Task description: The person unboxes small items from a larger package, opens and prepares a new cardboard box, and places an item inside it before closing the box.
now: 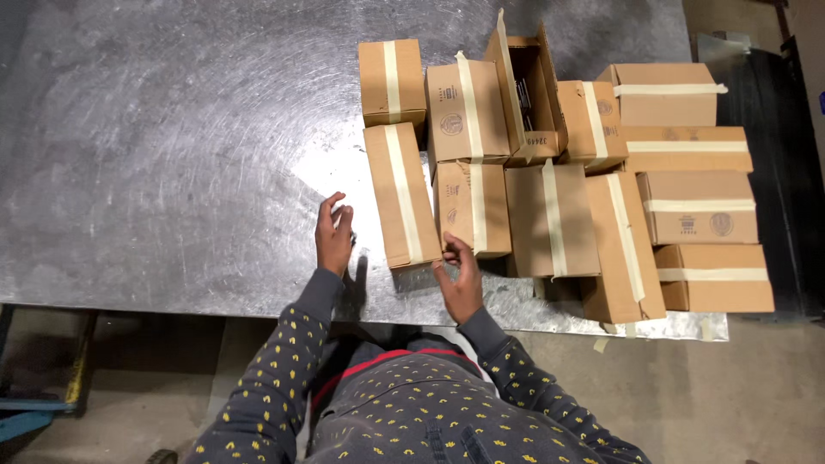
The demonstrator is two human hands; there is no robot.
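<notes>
**Ana:** Right hand [460,279] first, where is it?

**Ben:** At the near edge of the metal counter [172,172], fingers loosely spread, fingertips touching the near corner of a taped cardboard box [473,209]. It grips nothing that I can see; the hand is open.

**Ana:** And the left hand [333,234]?

**Ben:** It rests on the bare counter just left of a long taped box [401,196], fingers curled. Something small and dark may sit at the fingertips, but I cannot tell whether it is held.

**Ana:** How do those two boxes lie?

**Ben:** Side by side, flat, each sealed with a pale tape strip. The long box stands between the two hands.

**Ana:** What else is on the counter?

**Ben:** More sealed cardboard boxes crowd the right half in rough rows. One open box [533,94] at the far side has its flaps standing up. Dark sleeves with small yellow dots cover both arms.
</notes>
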